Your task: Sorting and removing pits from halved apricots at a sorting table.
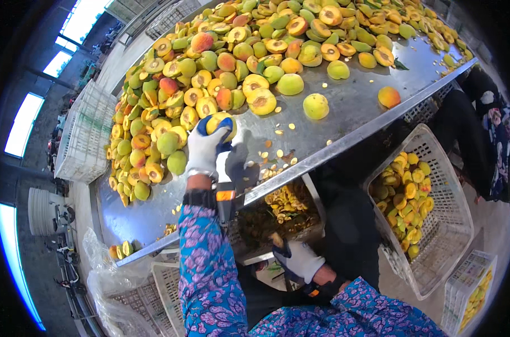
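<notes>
My left hand (pixel 206 147), in a white glove with blue-coated fingers, grips a yellow peach (pixel 221 125) just above the metal table (pixel 314 139). Beside it lies a large heap of whole and halved peaches (pixel 238 50), several halves showing an empty pit hollow. My right hand (pixel 299 259), gloved alike, is below the table edge, by a bin (pixel 316 198) of yellow fruit scraps and dark bits. At its fingertips is a small brownish piece (pixel 276 240), too blurred to name surely. Each wrist bears a black band with an orange mark.
A plastic crate (pixel 444 236) of peach pieces stands at the right, with another crate (pixel 465 290) beyond it. White stacked crates (pixel 86 130) adjoin the table's left end. Clear plastic sheeting (pixel 107 290) hangs at lower left. Another person's dark-clothed leg (pixel 461 126) shows at right.
</notes>
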`<state>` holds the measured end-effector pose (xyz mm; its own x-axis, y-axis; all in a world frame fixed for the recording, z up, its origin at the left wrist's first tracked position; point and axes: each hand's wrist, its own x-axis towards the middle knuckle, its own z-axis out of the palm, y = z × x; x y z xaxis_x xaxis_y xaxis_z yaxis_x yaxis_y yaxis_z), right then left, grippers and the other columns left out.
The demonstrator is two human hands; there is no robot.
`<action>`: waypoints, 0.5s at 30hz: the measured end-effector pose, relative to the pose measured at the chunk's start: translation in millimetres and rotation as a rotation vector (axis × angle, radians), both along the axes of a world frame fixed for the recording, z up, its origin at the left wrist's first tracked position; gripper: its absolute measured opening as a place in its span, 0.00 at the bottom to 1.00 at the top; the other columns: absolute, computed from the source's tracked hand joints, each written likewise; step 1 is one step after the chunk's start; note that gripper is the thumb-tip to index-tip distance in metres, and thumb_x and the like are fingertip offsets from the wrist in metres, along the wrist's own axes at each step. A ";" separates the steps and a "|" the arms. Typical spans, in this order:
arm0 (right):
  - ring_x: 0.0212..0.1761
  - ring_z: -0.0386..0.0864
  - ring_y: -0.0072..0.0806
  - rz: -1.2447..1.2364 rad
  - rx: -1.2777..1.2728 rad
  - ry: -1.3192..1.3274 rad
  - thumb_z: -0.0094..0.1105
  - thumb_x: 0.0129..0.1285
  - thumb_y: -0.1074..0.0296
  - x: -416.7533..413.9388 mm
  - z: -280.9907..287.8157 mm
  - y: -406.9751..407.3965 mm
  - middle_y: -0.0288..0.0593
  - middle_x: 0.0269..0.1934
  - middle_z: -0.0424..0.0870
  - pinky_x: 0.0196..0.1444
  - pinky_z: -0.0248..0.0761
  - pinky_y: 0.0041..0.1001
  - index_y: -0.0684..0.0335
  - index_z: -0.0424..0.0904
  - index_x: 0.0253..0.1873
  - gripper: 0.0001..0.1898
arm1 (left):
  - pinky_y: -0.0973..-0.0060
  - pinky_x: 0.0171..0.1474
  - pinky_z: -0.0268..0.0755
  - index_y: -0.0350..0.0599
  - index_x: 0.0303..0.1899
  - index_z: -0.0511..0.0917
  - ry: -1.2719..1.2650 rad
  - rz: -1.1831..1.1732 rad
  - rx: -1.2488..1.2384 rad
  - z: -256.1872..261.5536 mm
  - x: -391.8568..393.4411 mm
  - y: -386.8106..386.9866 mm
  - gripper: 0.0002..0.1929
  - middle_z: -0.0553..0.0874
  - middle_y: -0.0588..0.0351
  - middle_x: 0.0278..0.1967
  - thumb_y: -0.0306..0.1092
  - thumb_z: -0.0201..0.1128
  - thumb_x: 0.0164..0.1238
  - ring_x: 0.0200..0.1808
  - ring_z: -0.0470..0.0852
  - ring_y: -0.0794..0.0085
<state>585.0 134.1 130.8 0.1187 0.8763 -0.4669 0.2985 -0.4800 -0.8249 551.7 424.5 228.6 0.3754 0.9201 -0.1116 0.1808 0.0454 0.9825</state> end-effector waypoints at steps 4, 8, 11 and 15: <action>0.38 0.80 0.52 -0.183 0.088 -0.115 0.62 0.57 0.60 -6.7 -16.6 -17.3 0.60 0.31 0.81 0.40 0.72 0.41 0.71 0.79 0.37 0.16 | 0.64 0.42 0.80 0.37 0.59 0.67 -0.587 -0.190 -0.379 22.9 -63.0 -66.0 0.25 0.82 0.51 0.37 0.42 0.58 0.66 0.36 0.83 0.63; 0.43 0.80 0.48 -0.256 0.168 0.209 0.62 0.58 0.62 -1.8 -12.6 -11.1 0.57 0.38 0.82 0.44 0.71 0.34 0.67 0.77 0.47 0.17 | 0.61 0.53 0.76 0.37 0.59 0.68 -1.029 -0.070 -0.605 9.4 -101.3 -150.3 0.23 0.80 0.47 0.49 0.42 0.55 0.69 0.56 0.76 0.57; 0.41 0.79 0.51 -0.191 0.307 0.190 0.60 0.60 0.67 -12.1 16.1 -11.1 0.57 0.36 0.81 0.42 0.71 0.35 0.68 0.74 0.48 0.14 | 0.58 0.57 0.72 0.38 0.57 0.71 -1.132 0.076 -0.620 -17.3 -133.4 -191.5 0.21 0.79 0.46 0.53 0.42 0.53 0.70 0.58 0.74 0.56; 0.34 0.79 0.54 -0.042 0.347 0.102 0.61 0.59 0.63 -35.9 62.4 -15.9 0.56 0.30 0.80 0.35 0.71 0.39 0.67 0.71 0.40 0.13 | 0.58 0.58 0.71 0.40 0.54 0.73 -1.090 0.164 -0.773 -37.0 -163.3 -219.1 0.23 0.80 0.49 0.49 0.51 0.49 0.72 0.55 0.77 0.57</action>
<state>549.1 118.2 193.2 0.1263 0.9800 -0.1537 0.1919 -0.1761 -0.9655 388.4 205.4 191.5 0.4974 0.7999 -0.3358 -0.7314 0.5949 0.3334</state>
